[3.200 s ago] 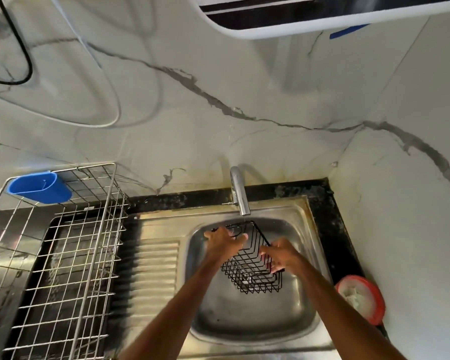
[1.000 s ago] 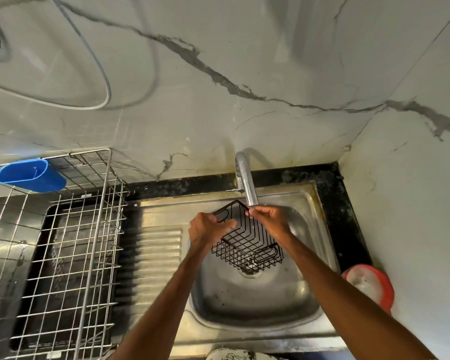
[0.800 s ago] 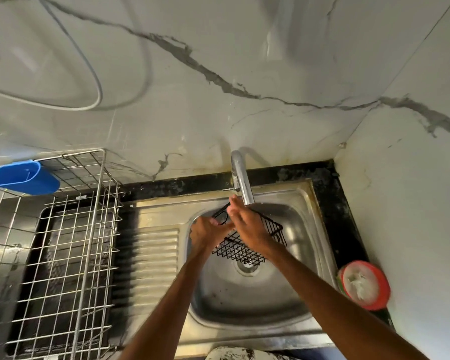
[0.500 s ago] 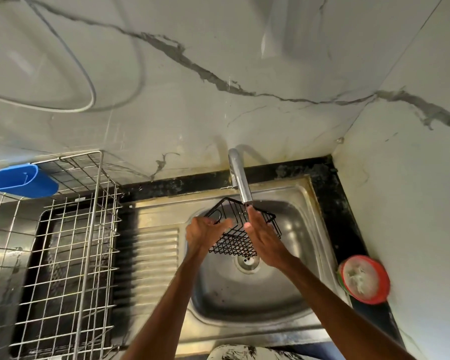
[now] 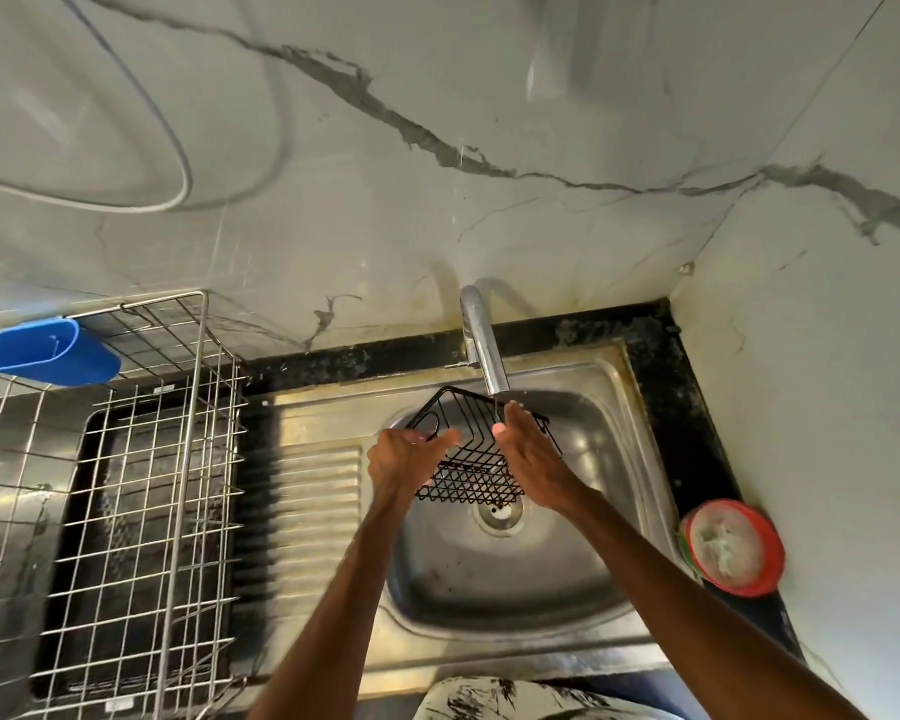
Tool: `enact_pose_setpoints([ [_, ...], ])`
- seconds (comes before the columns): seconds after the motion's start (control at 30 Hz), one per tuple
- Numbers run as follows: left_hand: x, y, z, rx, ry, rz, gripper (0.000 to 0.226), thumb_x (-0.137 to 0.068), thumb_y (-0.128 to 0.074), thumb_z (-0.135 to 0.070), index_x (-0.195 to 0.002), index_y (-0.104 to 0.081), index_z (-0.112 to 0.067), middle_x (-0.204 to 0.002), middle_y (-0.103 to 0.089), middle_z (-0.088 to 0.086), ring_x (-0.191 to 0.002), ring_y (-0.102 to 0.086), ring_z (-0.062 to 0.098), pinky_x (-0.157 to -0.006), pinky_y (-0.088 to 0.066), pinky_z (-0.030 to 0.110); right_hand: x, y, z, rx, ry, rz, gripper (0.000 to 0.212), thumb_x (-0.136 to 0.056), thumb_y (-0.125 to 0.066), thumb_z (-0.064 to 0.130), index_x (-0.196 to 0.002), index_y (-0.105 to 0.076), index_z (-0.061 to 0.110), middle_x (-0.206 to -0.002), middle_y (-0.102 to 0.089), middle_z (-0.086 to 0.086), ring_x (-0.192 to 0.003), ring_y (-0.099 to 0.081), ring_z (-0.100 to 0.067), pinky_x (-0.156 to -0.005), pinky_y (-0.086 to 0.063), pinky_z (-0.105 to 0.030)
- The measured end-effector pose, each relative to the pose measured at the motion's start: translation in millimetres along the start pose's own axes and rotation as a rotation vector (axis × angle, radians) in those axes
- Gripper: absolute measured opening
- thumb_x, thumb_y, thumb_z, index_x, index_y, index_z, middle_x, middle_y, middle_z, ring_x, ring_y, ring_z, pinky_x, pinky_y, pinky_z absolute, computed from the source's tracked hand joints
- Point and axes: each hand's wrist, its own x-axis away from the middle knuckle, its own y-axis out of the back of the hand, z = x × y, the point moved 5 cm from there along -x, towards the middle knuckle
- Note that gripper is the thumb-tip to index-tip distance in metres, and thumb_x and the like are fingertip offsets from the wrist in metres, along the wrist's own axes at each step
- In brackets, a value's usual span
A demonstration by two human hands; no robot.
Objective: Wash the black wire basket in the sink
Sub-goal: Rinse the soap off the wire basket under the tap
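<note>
Basket [image 5: 476,480] of black wire grid, tilted, steel sink [image 5: 515,579] below

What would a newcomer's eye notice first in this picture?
The left hand grips a black wire basket under the curved steel tap, over the steel sink, while the right hand lies flat against it. A bright blue plastic cup hangs on the steel wire rack at left.

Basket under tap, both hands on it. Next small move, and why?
Probably slide the right hand down along the wires of the black wire basket to rub them. The left hand grips its left rim, holding it tilted over the sink just below the tap spout, and the right hand's fingers lie straight against its right side. Water flow: cannot tell.
</note>
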Motion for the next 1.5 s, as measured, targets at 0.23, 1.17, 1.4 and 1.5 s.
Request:
enact_pose_setpoints([
  [0.23, -4, 2, -27, 0.046, 0.018, 0.062, 0.033, -0.087, -0.075, -0.056, -0.08, -0.072, -0.023, -0.065, -0.064, -0.007, -0.077, -0.077, 0.019, -0.056, -0.049, 0.023, -3, -4, 57, -0.056, 0.193, 0.009, 0.069, -0.097, -0.01, 0.075, -0.158, 0.002, 0.044, -0.168, -0.001, 0.015, -0.155, 0.004, -0.011, -0.126, -0.002, -0.049],
  [1.17, 5, 18, 29, 0.191, 0.16, 0.042, 0.054, -0.072, -0.082, -0.06, -0.087, -0.076, -0.008, -0.074, -0.075, 0.007, -0.059, -0.076, 0.019, -0.082, -0.064, 0.041, -12, 2, 10, 0.071, 0.091, 0.054, 0.061, -0.107, -0.017, 0.053, -0.159, -0.02, 0.022, -0.166, -0.011, 0.011, -0.155, -0.007, -0.009, -0.126, -0.012, -0.042],
  [1.4, 4, 16, 25, 0.32, 0.18, 0.069, 0.048, -0.077, -0.083, -0.056, -0.085, -0.075, -0.009, -0.07, -0.075, 0.009, -0.065, -0.077, 0.024, -0.08, -0.065, 0.044, 0, -12, 79, 0.267, 0.328, 0.088, 0.068, -0.102, -0.003, 0.062, -0.16, 0.003, 0.026, -0.168, 0.006, 0.008, -0.153, 0.007, -0.004, -0.122, 0.011, -0.035],
  [1.5, 4, 22, 21, 0.352, 0.147, 0.068, 0.033, -0.078, -0.084, -0.047, -0.08, -0.076, -0.015, -0.068, -0.076, 0.004, -0.069, -0.078, 0.024, -0.082, -0.064, 0.045, -3, 7, 71, 0.234, 0.272, 0.041, 0.064, -0.106, -0.01, 0.054, -0.161, -0.009, 0.022, -0.168, -0.011, 0.004, -0.154, -0.007, -0.008, -0.124, 0.002, -0.038],
])
